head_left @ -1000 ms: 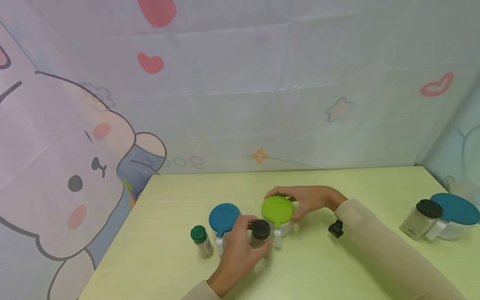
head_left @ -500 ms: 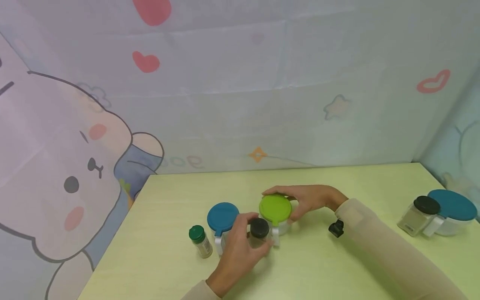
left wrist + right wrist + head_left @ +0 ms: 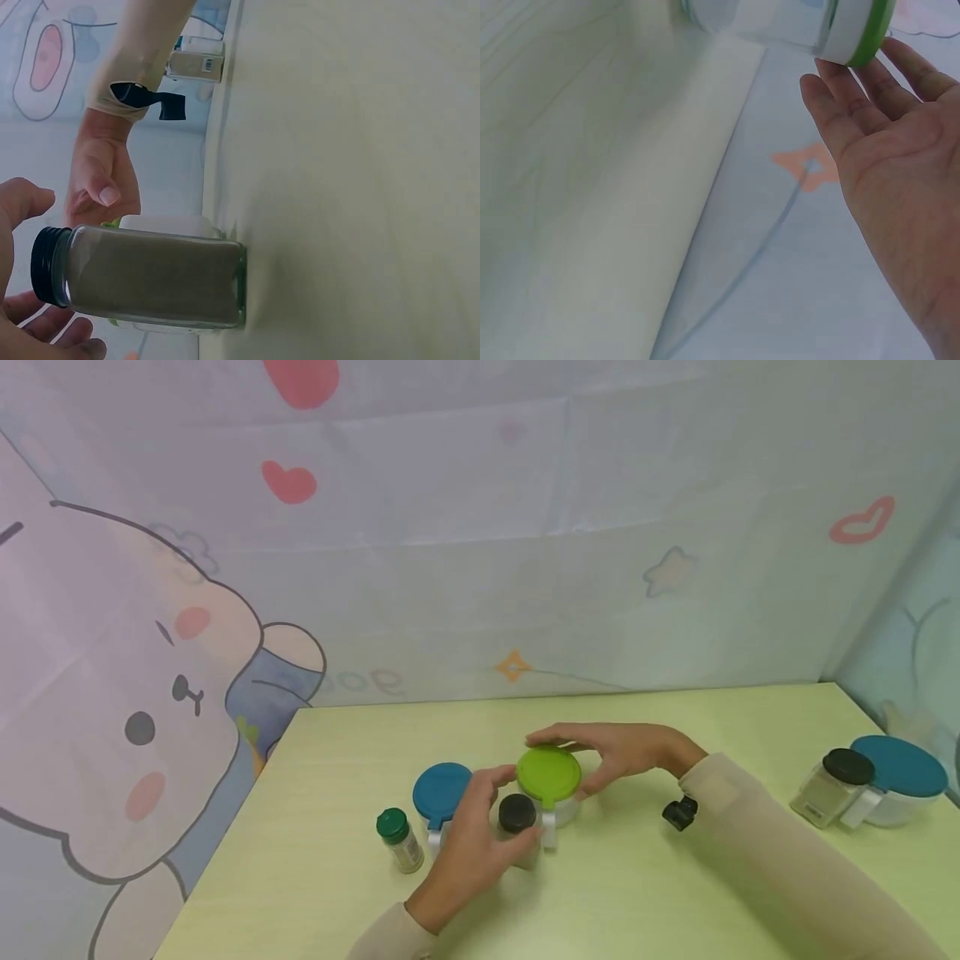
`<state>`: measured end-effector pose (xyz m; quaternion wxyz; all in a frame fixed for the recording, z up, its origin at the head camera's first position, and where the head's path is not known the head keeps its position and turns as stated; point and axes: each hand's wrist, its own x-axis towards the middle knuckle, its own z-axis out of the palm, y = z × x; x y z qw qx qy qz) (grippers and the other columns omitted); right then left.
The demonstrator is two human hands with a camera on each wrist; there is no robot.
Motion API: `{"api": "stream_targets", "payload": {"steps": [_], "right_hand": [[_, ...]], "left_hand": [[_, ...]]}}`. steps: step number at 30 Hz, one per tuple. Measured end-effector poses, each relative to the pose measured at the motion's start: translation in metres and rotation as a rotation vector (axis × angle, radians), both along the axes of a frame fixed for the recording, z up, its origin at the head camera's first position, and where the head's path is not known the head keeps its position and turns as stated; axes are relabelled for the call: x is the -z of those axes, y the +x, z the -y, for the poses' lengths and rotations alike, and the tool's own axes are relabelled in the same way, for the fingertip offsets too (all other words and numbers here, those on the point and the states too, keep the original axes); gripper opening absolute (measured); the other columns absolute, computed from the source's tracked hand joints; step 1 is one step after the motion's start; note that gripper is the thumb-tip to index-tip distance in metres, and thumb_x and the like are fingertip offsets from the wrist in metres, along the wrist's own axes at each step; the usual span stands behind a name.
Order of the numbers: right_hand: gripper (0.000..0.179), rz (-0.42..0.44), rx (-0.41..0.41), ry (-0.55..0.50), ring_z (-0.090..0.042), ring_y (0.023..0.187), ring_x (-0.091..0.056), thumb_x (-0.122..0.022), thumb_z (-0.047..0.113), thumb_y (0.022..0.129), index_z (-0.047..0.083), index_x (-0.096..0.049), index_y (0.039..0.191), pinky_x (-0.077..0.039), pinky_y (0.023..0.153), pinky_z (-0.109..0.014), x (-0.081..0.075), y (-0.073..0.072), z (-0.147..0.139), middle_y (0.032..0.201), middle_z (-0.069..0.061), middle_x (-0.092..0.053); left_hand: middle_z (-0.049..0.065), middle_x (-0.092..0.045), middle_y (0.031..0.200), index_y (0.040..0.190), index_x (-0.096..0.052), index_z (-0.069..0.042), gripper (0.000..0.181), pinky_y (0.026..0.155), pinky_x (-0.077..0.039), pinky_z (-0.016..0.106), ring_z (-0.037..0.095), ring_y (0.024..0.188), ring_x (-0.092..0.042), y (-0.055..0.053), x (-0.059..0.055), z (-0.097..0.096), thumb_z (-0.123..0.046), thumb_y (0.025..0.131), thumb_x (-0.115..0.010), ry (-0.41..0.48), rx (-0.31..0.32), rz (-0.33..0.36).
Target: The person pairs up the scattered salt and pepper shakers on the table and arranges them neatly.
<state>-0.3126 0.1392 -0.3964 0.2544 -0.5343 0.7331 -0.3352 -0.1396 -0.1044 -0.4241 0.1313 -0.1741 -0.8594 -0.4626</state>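
Note:
A glass jar with a black lid (image 3: 517, 814) stands upright on the table, filled with grey-brown powder. My left hand (image 3: 471, 843) is spread loosely around it; in the left wrist view the thumb (image 3: 30, 199) stands apart from the black cap, the other fingers beside it. Just behind is a clear container with a lime-green lid (image 3: 549, 772) and white handle. Around its far right side arches my right hand (image 3: 618, 752), with extended fingers (image 3: 851, 101) right at the lid's rim in the right wrist view. A blue-lidded container (image 3: 442, 792) is partly hidden by my left hand.
On the left stands a small green-capped shaker (image 3: 401, 841). A second black-lidded jar (image 3: 831, 789) and another blue-lidded container (image 3: 900, 777) sit at the table's right. Behind the table's back edge hangs a printed cloth (image 3: 450, 527).
My left hand has loosened from the black-lidded jar, its fingers and thumb spreading wider. My right hand has eased slightly away from the green lid. The view has shifted a little.

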Motion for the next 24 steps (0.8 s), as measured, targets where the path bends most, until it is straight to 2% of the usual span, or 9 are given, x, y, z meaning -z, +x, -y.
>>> {"api": "stream_targets", "payload": {"steps": [7, 10, 15, 24], "right_hand": [[0.086, -0.030, 0.025, -0.009, -0.022, 0.148, -0.035, -0.080, 0.030, 0.090, 0.024, -0.030, 0.160, -0.030, 0.118, -0.057, -0.007, 0.005, -0.009, 0.162, 0.007, -0.036], [0.087, -0.042, 0.026, -0.020, -0.024, 0.148, -0.035, -0.080, 0.026, 0.090, 0.023, -0.029, 0.160, -0.031, 0.118, -0.058, -0.011, 0.008, -0.012, 0.162, 0.006, -0.035], [0.090, -0.067, 0.024, -0.034, -0.020, 0.150, -0.032, -0.080, 0.024, 0.090, 0.023, -0.026, 0.161, -0.032, 0.120, -0.050, -0.017, 0.012, -0.019, 0.164, 0.005, -0.030], [0.091, -0.086, 0.074, 0.003, -0.013, 0.150, -0.030, -0.080, 0.039, 0.089, 0.026, -0.027, 0.161, -0.030, 0.122, -0.041, -0.028, 0.019, -0.036, 0.164, 0.009, -0.031]], "left_hand": [[0.001, -0.048, 0.148, 0.150, -0.043, -0.015, 0.075, 0.114, -0.042, 0.041, 0.014, 0.138, -0.045, -0.005, -0.007, 0.000, -0.028, 0.087, -0.082, -0.015, -0.001, 0.042], [0.000, -0.047, 0.149, 0.152, -0.041, -0.018, 0.077, 0.114, -0.041, 0.043, 0.014, 0.138, -0.044, -0.008, -0.009, 0.000, -0.031, 0.088, -0.081, -0.023, 0.005, 0.039], [-0.001, -0.046, 0.150, 0.153, -0.041, -0.017, 0.076, 0.112, -0.043, 0.046, 0.016, 0.138, -0.045, -0.012, -0.014, -0.003, -0.028, 0.088, -0.081, -0.038, 0.010, 0.012], [0.002, -0.045, 0.151, 0.152, -0.040, -0.015, 0.077, 0.109, -0.045, 0.048, 0.020, 0.137, -0.046, -0.017, -0.023, -0.010, -0.027, 0.088, -0.081, -0.056, 0.039, -0.043]]}}
